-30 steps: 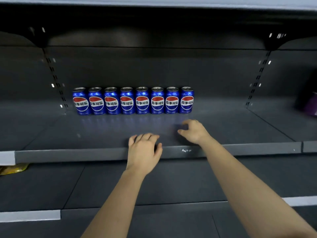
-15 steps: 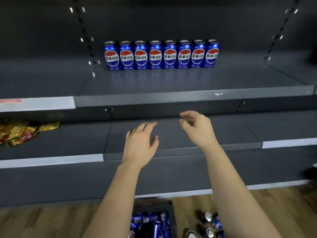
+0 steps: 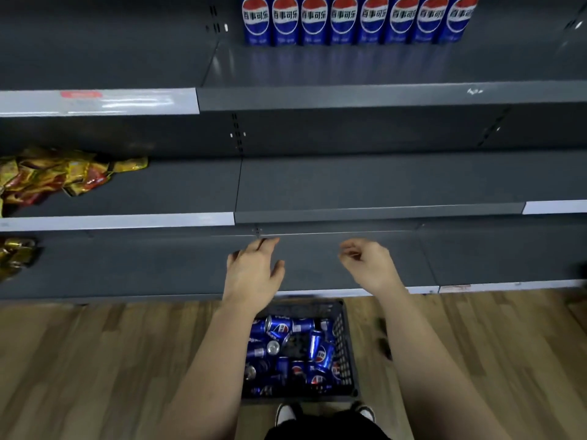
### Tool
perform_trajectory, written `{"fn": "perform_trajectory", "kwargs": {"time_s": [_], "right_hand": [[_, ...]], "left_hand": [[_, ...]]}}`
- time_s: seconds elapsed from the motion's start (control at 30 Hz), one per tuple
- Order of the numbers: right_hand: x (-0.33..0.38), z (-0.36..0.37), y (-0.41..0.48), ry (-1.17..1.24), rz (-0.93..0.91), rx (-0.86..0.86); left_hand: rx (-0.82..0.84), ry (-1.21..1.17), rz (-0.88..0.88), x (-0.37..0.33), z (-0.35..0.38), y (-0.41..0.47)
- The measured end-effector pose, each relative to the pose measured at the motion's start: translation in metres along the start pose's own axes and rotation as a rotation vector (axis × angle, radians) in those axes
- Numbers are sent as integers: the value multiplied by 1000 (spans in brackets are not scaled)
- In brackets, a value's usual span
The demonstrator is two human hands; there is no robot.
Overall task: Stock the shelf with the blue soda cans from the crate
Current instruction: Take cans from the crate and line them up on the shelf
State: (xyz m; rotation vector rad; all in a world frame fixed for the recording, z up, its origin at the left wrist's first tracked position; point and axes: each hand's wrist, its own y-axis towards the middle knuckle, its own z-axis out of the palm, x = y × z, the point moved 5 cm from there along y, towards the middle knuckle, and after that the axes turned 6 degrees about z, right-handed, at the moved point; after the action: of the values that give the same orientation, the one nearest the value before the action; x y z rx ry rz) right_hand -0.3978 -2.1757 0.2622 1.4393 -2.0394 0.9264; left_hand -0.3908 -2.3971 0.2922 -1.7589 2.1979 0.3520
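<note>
A row of several blue soda cans [image 3: 357,22] stands upright on the upper grey shelf [image 3: 381,95], at the top of the view. On the wooden floor below, a dark crate [image 3: 344,344] holds several loose blue cans [image 3: 286,331] lying at all angles. My left hand [image 3: 254,274] hovers palm down above the crate's far edge, fingers spread, holding nothing. My right hand [image 3: 370,265] is beside it to the right, fingers loosely curled, also holding nothing. Both hands are in front of the lowest shelf.
Yellow and red snack packets [image 3: 54,176] lie at the left of the middle shelf, and more packets [image 3: 16,252] sit on the lowest shelf at far left. My shoes [image 3: 287,412] stand just behind the crate. Wooden floor [image 3: 95,360] spreads on both sides.
The view has tilted down from the can shelf to the floor. Both empty hands have come down from the shelf edge to above the crate, which is now fully in sight.
</note>
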Motion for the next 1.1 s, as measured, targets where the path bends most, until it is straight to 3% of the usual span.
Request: {"fn": "perform_trajectory", "kwargs": {"time_s": [0.63, 0.87, 1.1], "right_hand": [[-91, 51, -28, -107, 123, 133], [-172, 122, -1, -113, 211, 208], [-276, 231, 43, -158, 281, 258]], "left_hand": [[58, -47, -150, 9, 78, -57], [124, -54, -171, 48, 164, -49], [174, -55, -139, 98, 305, -31]]}}
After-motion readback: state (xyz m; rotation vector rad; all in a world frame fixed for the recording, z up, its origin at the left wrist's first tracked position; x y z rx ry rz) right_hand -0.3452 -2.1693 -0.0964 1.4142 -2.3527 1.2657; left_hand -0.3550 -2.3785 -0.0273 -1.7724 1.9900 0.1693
